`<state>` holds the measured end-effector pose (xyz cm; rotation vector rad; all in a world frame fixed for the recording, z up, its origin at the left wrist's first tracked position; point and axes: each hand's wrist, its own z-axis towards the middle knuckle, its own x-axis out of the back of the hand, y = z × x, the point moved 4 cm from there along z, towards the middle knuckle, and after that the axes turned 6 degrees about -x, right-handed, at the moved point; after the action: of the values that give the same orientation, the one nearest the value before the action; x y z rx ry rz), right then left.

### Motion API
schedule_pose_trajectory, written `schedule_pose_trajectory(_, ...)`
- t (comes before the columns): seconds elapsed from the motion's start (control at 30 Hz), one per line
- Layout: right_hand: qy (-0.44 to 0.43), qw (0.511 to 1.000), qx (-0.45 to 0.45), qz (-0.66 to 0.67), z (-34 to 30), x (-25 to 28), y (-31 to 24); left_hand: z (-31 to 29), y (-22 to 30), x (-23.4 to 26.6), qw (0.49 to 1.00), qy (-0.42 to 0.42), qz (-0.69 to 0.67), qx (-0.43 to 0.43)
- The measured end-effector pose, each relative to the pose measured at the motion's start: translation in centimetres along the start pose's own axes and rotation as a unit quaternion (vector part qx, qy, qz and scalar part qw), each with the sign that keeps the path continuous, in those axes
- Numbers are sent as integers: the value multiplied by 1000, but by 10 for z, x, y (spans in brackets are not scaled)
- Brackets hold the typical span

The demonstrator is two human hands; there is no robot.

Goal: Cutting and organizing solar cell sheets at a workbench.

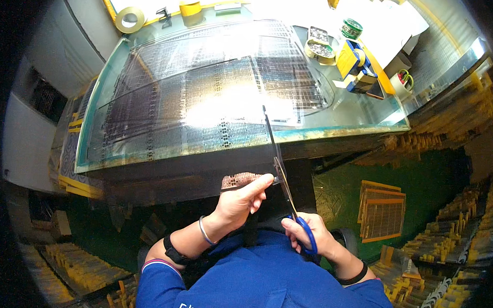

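My left hand (235, 206) is closed in a pinch on a small piece of patterned film (239, 180), brownish with a dark grid, in front of the table's near edge. In my right hand (315, 230) is a pair of scissors (307, 238) with blue handles, its blades pointing up and away from me. The blades meet the film close to my left fingertips; whether they are parted there I cannot tell. A thin dark strip (269, 127) rises from the blades over the table's edge. Large dark patterned film sheets (151, 96) lie on the glass-topped table (94, 155), partly lost in glare.
Along the far side are a tape roll (130, 19) and a yellow tape roll (190, 10). Toward the right stand an open tin (319, 49), a green round tin (351, 28), a blue-yellow tape dispenser (358, 65) and a cup (402, 83). Framed panels (383, 213) lie on the green floor.
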<state>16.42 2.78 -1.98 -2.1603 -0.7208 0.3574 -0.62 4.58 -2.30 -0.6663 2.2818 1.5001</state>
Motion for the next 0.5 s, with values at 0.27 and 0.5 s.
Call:
schedule_pose_trajectory(0.27, 98, 992, 57, -63, -4, -8, -3, -3, -3, -2, 1000, -13, -2, 17)
schedule_pose_trajectory(0.5, 149, 976, 120, -106, 4, -3, 2, -8, -8, -9, 999, -37, 20, 12)
